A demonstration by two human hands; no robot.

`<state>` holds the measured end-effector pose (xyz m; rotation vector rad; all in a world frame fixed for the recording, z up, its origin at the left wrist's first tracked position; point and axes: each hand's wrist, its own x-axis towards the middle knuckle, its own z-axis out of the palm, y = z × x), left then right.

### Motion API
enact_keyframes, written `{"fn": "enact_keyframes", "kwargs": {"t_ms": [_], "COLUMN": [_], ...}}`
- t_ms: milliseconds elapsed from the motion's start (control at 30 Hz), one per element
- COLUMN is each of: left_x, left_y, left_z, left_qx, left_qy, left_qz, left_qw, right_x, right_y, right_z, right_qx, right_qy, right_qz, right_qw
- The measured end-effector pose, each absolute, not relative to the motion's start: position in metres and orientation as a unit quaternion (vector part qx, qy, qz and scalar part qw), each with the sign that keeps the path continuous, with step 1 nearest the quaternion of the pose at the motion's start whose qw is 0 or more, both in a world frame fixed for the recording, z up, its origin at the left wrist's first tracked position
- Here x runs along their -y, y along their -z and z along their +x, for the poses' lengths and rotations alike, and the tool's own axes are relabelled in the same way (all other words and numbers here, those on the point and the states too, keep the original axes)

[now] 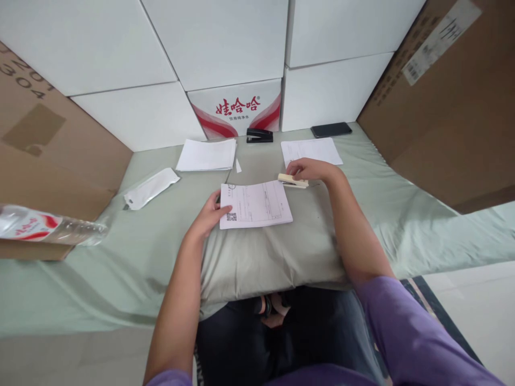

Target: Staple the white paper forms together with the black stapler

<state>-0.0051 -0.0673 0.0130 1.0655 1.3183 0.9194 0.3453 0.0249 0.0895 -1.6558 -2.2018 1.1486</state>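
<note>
My left hand (209, 214) lay flat, pinning the printed form (256, 204) on the table (161, 241); my right hand (311, 170) gripped a cream stapler (293, 180).

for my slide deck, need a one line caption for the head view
Left hand steadies a printed form while the right hand reaches a cream stapler.

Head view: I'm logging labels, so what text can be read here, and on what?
"娃哈哈": red characters on the white carton with red swooshes.
"304": brown cardboard box at left, partly cut off.
Printed form with QR code, white shipping label, plastic bottle label: too small or blurred.
</note>
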Motion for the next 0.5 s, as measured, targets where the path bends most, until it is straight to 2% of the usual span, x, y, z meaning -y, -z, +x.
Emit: {"fn": "enact_keyframes", "kwargs": {"t_ms": [200, 400, 500], "left_x": [0.068, 0.068, 0.068], "left_y": [-0.017, -0.016, -0.015], "left_z": [-0.004, -0.005, -0.006], "left_qx": [-0.577, -0.572, -0.568], "left_qy": [-0.384, -0.384, -0.386], "left_qz": [0.449, 0.448, 0.449], "left_qw": [0.564, 0.569, 0.571], "right_x": [-0.028, -0.033, -0.034], "right_y": [-0.082, -0.078, -0.079], "right_z": [0.346, 0.337, 0.329], "right_qx": [0.738, 0.72, 0.699], "right_qy": [-0.388, -0.251, -0.208], "right_qz": [-0.545, -0.569, -0.579], "right_qw": [0.092, 0.307, 0.366]}}
